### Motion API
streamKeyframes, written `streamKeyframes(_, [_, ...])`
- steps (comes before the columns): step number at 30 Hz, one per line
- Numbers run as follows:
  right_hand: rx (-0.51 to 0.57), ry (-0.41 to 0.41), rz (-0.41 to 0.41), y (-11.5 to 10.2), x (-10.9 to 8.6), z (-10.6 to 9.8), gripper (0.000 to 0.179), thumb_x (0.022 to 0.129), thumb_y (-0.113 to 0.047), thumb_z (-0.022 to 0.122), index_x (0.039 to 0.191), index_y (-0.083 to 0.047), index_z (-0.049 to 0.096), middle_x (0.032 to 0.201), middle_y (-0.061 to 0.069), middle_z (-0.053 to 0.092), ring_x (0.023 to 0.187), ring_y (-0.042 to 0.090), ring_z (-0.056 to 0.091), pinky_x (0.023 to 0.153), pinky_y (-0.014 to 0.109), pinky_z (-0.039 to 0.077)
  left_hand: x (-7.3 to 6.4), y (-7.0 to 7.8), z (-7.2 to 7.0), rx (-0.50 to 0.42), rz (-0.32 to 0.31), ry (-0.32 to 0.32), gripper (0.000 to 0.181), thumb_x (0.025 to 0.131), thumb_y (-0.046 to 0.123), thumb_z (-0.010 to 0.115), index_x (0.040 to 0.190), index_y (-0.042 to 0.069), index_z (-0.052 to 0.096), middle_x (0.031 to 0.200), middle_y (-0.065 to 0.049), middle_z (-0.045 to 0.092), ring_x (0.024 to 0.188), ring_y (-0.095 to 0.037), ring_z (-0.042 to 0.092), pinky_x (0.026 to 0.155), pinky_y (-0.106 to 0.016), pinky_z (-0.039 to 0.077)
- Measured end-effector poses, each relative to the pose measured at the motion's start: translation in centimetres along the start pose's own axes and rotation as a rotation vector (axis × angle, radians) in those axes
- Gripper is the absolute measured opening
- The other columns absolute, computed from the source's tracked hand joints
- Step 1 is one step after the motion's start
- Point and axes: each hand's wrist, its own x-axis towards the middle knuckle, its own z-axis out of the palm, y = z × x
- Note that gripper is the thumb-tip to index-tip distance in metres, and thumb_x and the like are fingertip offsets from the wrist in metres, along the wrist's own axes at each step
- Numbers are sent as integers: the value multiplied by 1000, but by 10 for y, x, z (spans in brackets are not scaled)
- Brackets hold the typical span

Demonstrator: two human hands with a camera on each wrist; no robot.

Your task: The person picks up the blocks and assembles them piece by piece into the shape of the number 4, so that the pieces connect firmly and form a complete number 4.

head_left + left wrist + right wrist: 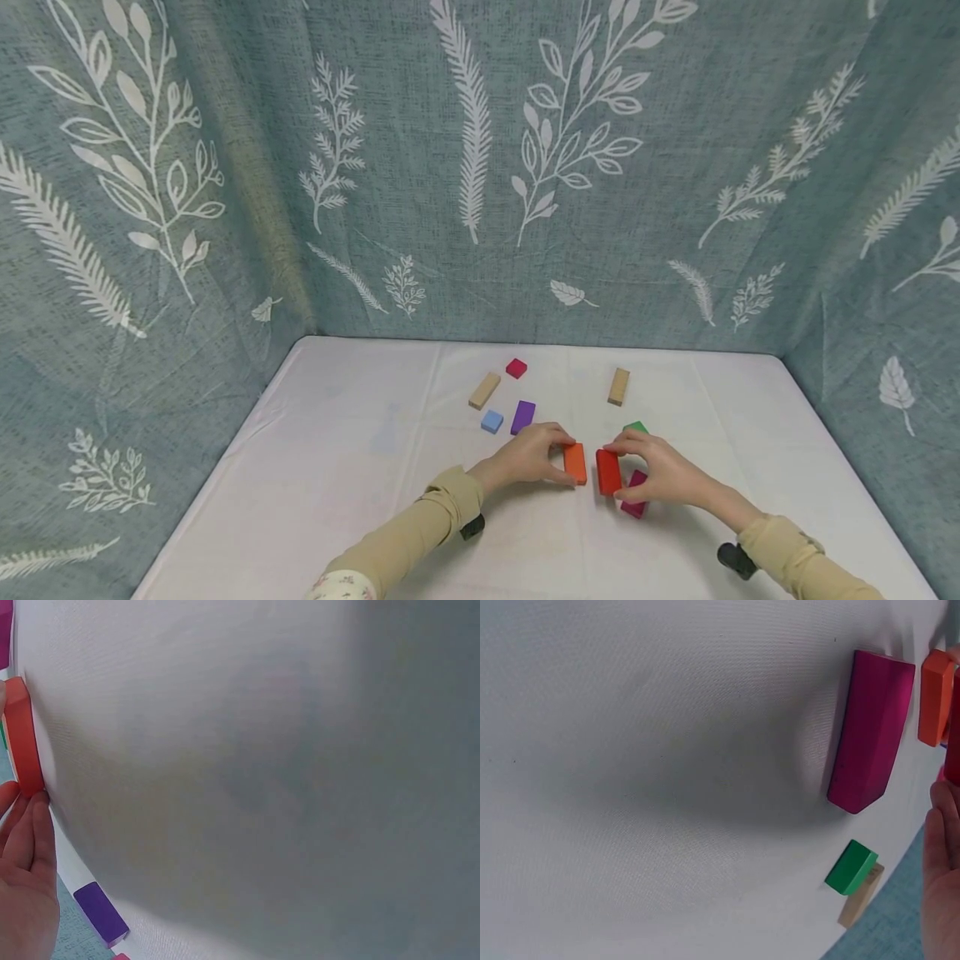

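My left hand (531,456) pinches an orange block (575,463) by its two ends, thumb at the near end and fingers at the far one. In the left wrist view the orange block (26,739) stands at the left edge with fingertips on its end. My right hand (660,471) grips a red block (608,472) the same way, a small gap to the right of the orange one. A magenta block (636,495) lies under the right hand, partly hidden in the head view; in the right wrist view this magenta block (871,731) shows whole.
Farther back lie a purple block (522,417), a light blue cube (492,422), a crimson block (516,368) and two plain wooden blocks (484,391). A green block (851,867) sits beyond the right hand. Patterned curtains (480,167) enclose the white table (330,467).
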Motion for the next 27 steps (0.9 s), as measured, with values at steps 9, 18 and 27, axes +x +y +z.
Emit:
streamKeyframes(9, [-6, 2, -14, -1, 0, -2, 55, 67, -38, 76, 112, -11, 60, 107, -4, 53, 97, 17, 52, 78, 38, 51, 1, 1, 0, -10, 3, 14, 56, 67, 42, 76, 113, 13, 62, 104, 6, 61, 94, -3, 54, 85, -15, 43])
streamKeyframes(18, [-9, 11, -30, -6, 0, -4, 54, 66, -35, 77, 113, -13, 60, 105, -10, 52, 96, 12, 52, 79, 34, 51, 1, 3, -1, -9, 8, 18, 57, 67, 42, 75, 113, 12, 61, 106, 5, 62, 97, -4, 54, 87, -16, 43])
streamKeyframes(27, [-9, 28, -75, -11, 0, -1, 55, 67, -36, 76, 113, -11, 60, 104, -8, 53, 95, 16, 53, 78, 38, 51, -1, 5, -1, -73, -38, 40, 55, 70, 39, 74, 114, 10, 60, 109, 2, 61, 96, -8, 55, 84, -18, 45])
